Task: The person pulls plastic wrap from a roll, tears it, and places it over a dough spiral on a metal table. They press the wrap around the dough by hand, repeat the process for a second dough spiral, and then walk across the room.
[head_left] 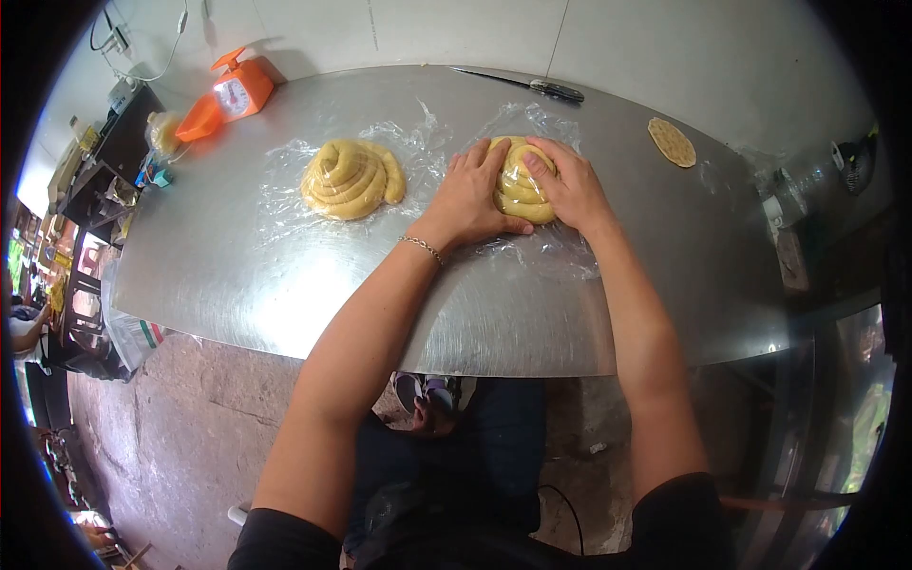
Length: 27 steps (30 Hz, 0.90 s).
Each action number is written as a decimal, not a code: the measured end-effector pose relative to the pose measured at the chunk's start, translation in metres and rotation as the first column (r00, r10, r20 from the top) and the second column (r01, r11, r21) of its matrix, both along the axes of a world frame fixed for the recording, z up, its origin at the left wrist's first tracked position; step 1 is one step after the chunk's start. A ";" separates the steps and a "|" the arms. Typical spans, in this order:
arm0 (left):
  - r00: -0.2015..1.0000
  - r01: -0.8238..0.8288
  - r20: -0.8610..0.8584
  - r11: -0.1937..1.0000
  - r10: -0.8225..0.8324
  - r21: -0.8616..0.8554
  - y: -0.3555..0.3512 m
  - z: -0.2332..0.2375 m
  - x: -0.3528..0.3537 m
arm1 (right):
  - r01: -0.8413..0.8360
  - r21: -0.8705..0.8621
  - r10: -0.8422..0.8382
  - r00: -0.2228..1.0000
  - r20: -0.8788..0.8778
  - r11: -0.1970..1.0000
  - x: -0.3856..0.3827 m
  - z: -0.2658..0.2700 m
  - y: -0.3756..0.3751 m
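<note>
A coil of yellow dough (521, 182) under clear plastic film sits on the metal table. My left hand (470, 195) cups its left side, with the thumb along the near edge. From the right, my right hand (573, 190) curves over it, fingers at the far side and thumb on top. Both palms press against the film-covered dough. Further left lies a second coil of dough (350, 179), its loose end at the right, with crinkled plastic film (285, 190) spread around it. No hand touches that one.
A knife (532, 85) lies near the wall at the table's back edge. A flat round piece (673, 142) rests at the right. An orange kitchen scale (243, 90) and its orange pan (199, 119) stand at the back left. The steel table (228, 275) has a rounded outline.
</note>
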<state>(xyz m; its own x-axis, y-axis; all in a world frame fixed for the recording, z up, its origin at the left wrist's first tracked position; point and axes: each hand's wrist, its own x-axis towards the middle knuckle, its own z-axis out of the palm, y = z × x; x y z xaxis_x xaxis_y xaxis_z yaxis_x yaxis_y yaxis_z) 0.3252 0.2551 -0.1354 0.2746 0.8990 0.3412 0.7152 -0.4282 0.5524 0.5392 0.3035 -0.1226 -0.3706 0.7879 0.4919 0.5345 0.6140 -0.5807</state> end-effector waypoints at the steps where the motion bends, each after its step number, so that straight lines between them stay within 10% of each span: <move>1: 1.000 -0.002 -0.001 1.000 0.002 -0.003 -0.001 0.000 0.000 | 0.001 0.000 -0.001 1.000 0.000 1.000 0.000 0.000 0.000; 27: 1.000 0.001 -0.002 1.000 -0.001 0.014 -0.001 0.001 0.000 | 0.011 0.007 -0.012 1.000 0.016 1.000 0.000 -0.001 0.000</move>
